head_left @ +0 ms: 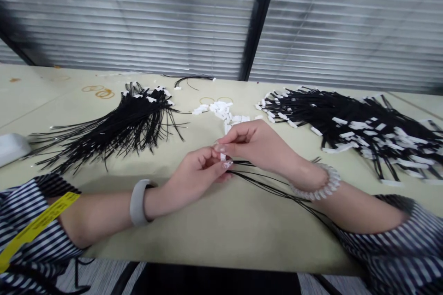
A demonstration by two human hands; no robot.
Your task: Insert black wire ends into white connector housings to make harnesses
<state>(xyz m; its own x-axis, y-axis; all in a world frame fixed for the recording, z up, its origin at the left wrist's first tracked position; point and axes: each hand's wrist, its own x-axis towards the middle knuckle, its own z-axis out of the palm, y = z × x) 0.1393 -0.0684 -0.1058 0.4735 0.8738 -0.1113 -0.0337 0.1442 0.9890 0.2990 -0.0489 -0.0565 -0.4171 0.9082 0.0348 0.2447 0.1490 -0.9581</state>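
My left hand [199,170] is closed around the end of several thin black wires [273,186], thumb pressed against the fingers. The wires run off to the right, beneath my right wrist. Fingers of my right hand [258,145] pinch at a small white connector [223,157], which sits between the two hands at the wire ends. How far the wires reach into it is hidden by the fingertips. Just beyond my hands lies a pile of loose white connectors [221,109].
A large heap of black wires with white connectors [346,120] lies on the right. To the left is a fanned bundle of black wires [114,124]. Rubber bands [104,94] and a white device [13,147] rest on the table [221,235]. Blinds [155,14] stand behind.
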